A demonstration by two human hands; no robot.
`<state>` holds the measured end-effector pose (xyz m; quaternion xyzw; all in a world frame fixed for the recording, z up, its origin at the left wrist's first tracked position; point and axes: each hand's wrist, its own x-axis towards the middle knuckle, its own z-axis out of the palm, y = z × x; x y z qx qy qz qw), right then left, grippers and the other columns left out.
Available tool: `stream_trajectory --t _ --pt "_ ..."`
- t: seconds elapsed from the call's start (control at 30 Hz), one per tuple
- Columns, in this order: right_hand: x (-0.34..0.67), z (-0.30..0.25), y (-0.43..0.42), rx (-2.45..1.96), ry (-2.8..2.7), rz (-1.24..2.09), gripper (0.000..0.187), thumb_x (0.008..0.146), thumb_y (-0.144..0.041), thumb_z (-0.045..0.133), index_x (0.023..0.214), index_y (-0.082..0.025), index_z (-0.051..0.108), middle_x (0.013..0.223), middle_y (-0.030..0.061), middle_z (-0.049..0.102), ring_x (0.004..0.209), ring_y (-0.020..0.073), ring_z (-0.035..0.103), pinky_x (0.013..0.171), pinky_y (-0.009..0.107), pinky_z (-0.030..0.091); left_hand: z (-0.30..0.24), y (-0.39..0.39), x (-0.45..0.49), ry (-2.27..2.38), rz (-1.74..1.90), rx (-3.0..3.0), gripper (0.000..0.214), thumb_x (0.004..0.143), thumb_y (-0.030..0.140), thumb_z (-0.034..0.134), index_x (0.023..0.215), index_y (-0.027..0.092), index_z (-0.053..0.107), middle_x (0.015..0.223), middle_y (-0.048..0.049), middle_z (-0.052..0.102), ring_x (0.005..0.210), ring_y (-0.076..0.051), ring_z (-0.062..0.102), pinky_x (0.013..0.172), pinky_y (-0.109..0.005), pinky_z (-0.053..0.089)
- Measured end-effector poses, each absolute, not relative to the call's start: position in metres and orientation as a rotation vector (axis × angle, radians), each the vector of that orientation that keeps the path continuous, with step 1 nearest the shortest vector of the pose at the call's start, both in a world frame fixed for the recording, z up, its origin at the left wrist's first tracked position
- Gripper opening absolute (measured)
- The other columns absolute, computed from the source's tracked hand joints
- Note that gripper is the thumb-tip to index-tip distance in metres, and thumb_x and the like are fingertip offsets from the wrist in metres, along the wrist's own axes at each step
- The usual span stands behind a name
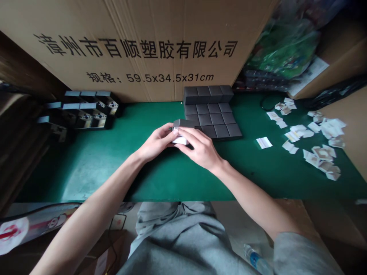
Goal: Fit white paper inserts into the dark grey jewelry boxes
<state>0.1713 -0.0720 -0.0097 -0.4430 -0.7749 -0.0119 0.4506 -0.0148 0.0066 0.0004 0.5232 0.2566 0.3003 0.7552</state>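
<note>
Over the green table, both hands meet around a small dark grey box (182,123) with a white piece (180,140) at its near side. My left hand (158,142) grips the left side, its thumb against the white piece. From the right, my right hand (199,146) closes on the same box, fingers over its near side. My fingers partly cover both, so I cannot tell whether the white piece is inside the box. Just behind my right hand sit rows of closed dark grey boxes (213,119), some stacked at the back.
Open dark boxes (93,110) stand at the left of the green table (109,168). Folded white card pieces (323,156) lie scattered at the right, with one flat card (264,142) nearer. A large printed carton (149,23) stands behind; plastic bags (286,49) are at back right.
</note>
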Motion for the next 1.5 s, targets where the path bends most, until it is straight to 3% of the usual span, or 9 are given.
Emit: stream_trajectory --t 0.2,0.33,0.47,0.63,0.83,1.1,1.5 --pt "0.175 -0.001 -0.074 -1.1 -1.869 -0.132 0.03 0.104 -0.026 0.062 0.132 -0.019 0.07 0.131 0.0091 0.076 0.11 0.0189 0.077 0.098 0.031 0.066 0.001 0.007 -0.013 0.579 0.708 1.103 0.031 0.09 0.042 0.081 0.107 0.018 0.07 0.099 -0.0029 0.073 0.09 -0.013 0.072 0.079 -0.022 0.063" --pt "0.178 0.003 -0.074 -1.134 -1.768 -0.243 0.02 0.105 -0.02 0.059 0.115 -0.016 0.076 0.108 0.009 0.08 0.089 0.015 0.078 0.082 0.025 0.065 0.004 0.007 -0.011 0.63 0.775 1.081 0.036 0.088 0.045 0.083 0.107 0.018 0.069 0.106 -0.0041 0.073 0.096 -0.016 0.071 0.082 -0.029 0.066" --pt "0.179 0.0 -0.071 -1.299 -1.768 -0.146 0.024 0.107 -0.027 0.056 0.108 -0.016 0.077 0.096 0.0069 0.079 0.071 0.0118 0.072 0.068 0.025 0.059 0.007 0.006 -0.011 0.656 0.783 1.094 0.041 0.086 0.048 0.083 0.109 0.018 0.068 0.112 -0.0068 0.073 0.099 -0.018 0.071 0.082 -0.03 0.066" --pt "0.177 -0.002 -0.071 -1.374 -1.789 -0.089 0.025 0.107 -0.027 0.053 0.108 -0.017 0.076 0.094 0.0068 0.077 0.07 0.0118 0.069 0.067 0.026 0.055 0.006 0.006 -0.012 0.67 0.756 1.168 0.043 0.085 0.045 0.084 0.115 0.019 0.067 0.119 -0.0078 0.074 0.104 -0.02 0.072 0.087 -0.031 0.063" --pt "0.177 -0.001 -0.073 -1.272 -1.817 -0.08 0.019 0.106 -0.024 0.057 0.107 -0.016 0.074 0.094 0.0052 0.076 0.067 0.0109 0.066 0.062 0.026 0.051 0.003 0.006 -0.014 0.643 0.71 1.349 0.069 0.068 0.025 0.096 0.128 0.021 0.061 0.117 -0.0064 0.072 0.106 -0.021 0.069 0.097 -0.033 0.057" --pt "0.176 -0.003 -0.073 -1.318 -1.831 -0.017 0.021 0.107 -0.028 0.054 0.108 -0.019 0.073 0.096 0.0046 0.076 0.064 0.0097 0.064 0.061 0.025 0.05 0.003 0.005 -0.014 0.691 0.698 1.435 0.062 0.072 0.03 0.093 0.123 0.018 0.059 0.109 -0.0067 0.071 0.098 -0.021 0.068 0.09 -0.034 0.057" --pt "0.176 -0.002 -0.074 -1.326 -1.82 -0.005 0.023 0.106 -0.028 0.056 0.114 -0.017 0.074 0.096 0.0047 0.078 0.067 0.0097 0.067 0.063 0.024 0.052 0.001 0.006 -0.016 0.702 0.701 1.417 0.066 0.075 0.028 0.089 0.135 0.023 0.059 0.113 -0.005 0.07 0.103 -0.023 0.066 0.093 -0.034 0.053"
